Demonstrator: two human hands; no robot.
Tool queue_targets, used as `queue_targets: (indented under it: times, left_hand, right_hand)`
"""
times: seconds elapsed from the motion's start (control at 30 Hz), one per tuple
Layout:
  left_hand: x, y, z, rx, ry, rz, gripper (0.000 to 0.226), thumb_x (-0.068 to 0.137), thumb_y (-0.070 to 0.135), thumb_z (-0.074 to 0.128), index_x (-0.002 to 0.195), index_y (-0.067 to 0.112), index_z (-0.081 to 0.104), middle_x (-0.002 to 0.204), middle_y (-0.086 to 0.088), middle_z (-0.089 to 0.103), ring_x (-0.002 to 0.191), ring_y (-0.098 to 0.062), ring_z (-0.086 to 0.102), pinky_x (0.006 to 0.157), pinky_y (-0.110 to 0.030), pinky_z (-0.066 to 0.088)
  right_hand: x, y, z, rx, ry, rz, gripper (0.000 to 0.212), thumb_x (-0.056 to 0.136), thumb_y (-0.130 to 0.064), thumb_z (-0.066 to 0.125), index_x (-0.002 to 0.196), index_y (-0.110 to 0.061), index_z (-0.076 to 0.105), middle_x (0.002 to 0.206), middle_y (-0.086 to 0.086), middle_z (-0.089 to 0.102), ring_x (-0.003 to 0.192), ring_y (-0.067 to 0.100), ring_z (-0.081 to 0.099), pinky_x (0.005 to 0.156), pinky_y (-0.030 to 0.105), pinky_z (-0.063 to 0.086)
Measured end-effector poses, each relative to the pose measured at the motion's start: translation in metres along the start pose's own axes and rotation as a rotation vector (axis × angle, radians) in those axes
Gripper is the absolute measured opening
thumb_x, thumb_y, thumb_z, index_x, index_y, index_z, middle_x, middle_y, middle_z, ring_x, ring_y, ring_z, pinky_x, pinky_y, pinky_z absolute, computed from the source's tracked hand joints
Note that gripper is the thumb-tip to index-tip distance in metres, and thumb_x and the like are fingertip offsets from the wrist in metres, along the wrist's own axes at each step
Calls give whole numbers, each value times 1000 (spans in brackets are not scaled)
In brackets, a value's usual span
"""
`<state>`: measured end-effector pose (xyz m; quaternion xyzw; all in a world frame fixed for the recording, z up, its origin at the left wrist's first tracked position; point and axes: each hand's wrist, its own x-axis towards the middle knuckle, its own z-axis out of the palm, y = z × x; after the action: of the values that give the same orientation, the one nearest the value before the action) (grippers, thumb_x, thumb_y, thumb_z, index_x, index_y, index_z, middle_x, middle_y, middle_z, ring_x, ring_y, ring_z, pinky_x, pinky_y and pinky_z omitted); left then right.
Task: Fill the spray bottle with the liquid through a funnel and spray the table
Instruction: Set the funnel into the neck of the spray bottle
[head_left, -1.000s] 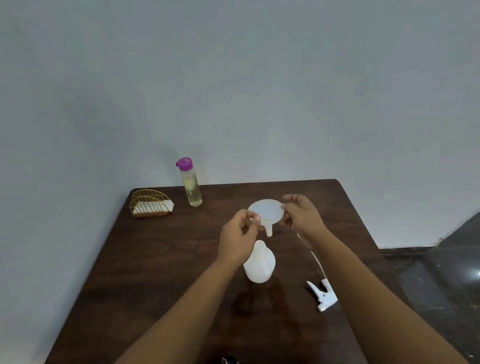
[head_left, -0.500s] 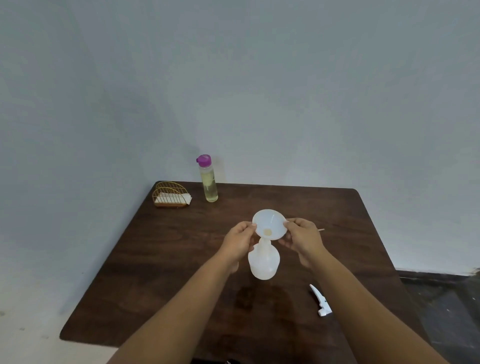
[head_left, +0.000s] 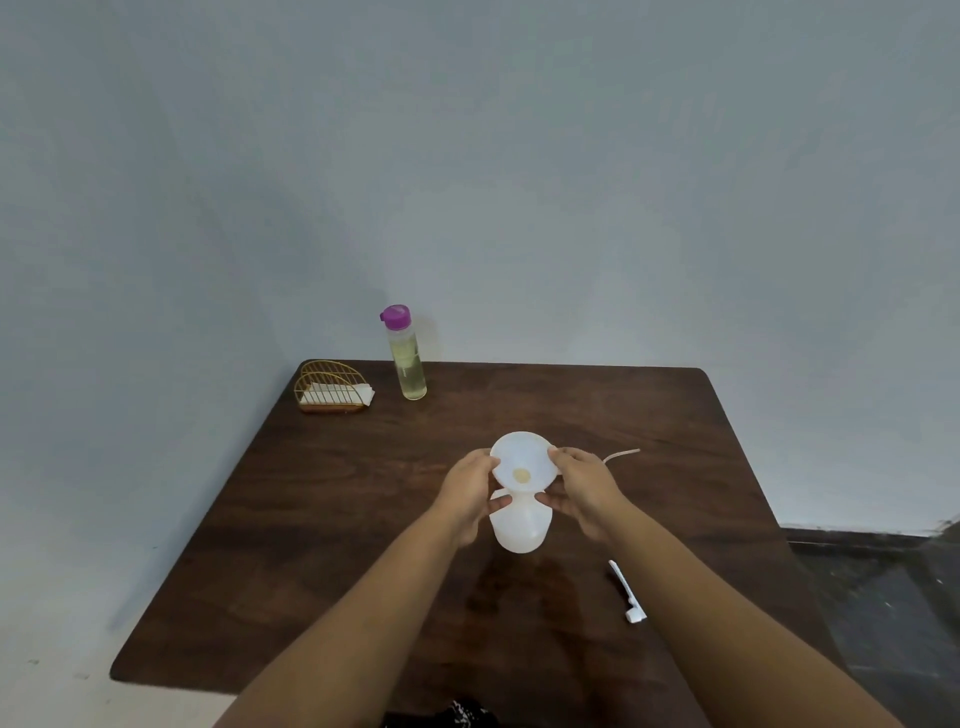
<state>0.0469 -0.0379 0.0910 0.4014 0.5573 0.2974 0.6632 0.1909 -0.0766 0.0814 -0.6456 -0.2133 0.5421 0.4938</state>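
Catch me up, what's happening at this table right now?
A person is setting a white plastic funnel into the neck of a white translucent spray bottle on the dark wooden table. The left hand and right hand each pinch the funnel's rim. The white trigger sprayer head lies detached to the right. The clear bottle of yellowish liquid with a purple cap stands capped at the back, so nothing is poured yet.

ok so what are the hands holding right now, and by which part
Both hold the white funnel by its rim: left hand on the left edge, right hand on the right edge, over the spray bottle.
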Motion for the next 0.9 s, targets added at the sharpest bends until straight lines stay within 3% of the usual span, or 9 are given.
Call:
queue_targets:
  times: [0.27, 0.47, 0.53, 0.6, 0.7, 0.77, 0.9]
  left_hand:
    - [1, -2, 4, -10, 24, -22, 28, 102, 27, 46, 126, 17, 56, 126, -8, 57, 111, -23, 58, 77, -32, 59]
    - [2, -7, 0, -68, 36, -19, 29, 102, 35, 48, 123, 17, 59, 119, -6, 64, 103, -18, 62, 71, -29, 57]
    - [6, -10, -4, -97, 59, -28, 32, 102, 37, 46, 121, 15, 61, 111, -6, 68, 97, -17, 63, 69, -29, 55]
    - [9, -16, -7, -96, 90, -46, 34, 102, 38, 45, 117, 13, 63, 100, -5, 69, 91, -17, 63, 70, -29, 54]
    - [14, -29, -12, -41, 151, -87, 35, 102, 38, 45, 118, 11, 60, 107, -7, 65, 95, -18, 61, 72, -29, 52]
    - [15, -38, -15, 14, 163, -143, 32, 102, 38, 45, 123, 15, 56, 117, -5, 58, 101, -20, 57, 72, -31, 51]
    - [14, -51, -12, 14, 21, -252, 29, 102, 36, 46, 126, 22, 52, 119, -5, 56, 103, -27, 58, 72, -34, 55]
  right_hand:
    - [2, -1, -4, -29, -34, 52, 25, 98, -34, 49, 114, -17, 59, 114, 7, 63, 101, 23, 62, 68, 30, 56]
    - [7, -6, -9, 15, -105, 89, 36, 95, -50, 47, 109, -19, 61, 107, 2, 65, 99, 23, 64, 66, 31, 55]
    - [11, -3, -12, 9, -34, 68, 42, 96, -53, 40, 106, -20, 64, 102, 0, 68, 96, 20, 65, 68, 32, 54]
    - [19, 4, -18, -87, 142, -35, 44, 97, -52, 37, 105, -20, 64, 97, -3, 67, 94, 16, 62, 76, 34, 51]
    - [28, 20, -30, -316, 266, -124, 34, 96, -45, 41, 111, -21, 61, 105, -2, 65, 98, 19, 59, 83, 37, 47]
    - [32, 33, -32, -435, 167, -99, 30, 94, -37, 47, 119, -24, 57, 111, -3, 62, 97, 20, 58, 79, 36, 48]
    - [37, 59, -21, -392, -29, 13, 33, 94, -24, 50, 126, -25, 52, 114, -2, 58, 88, 17, 54, 65, 30, 46]
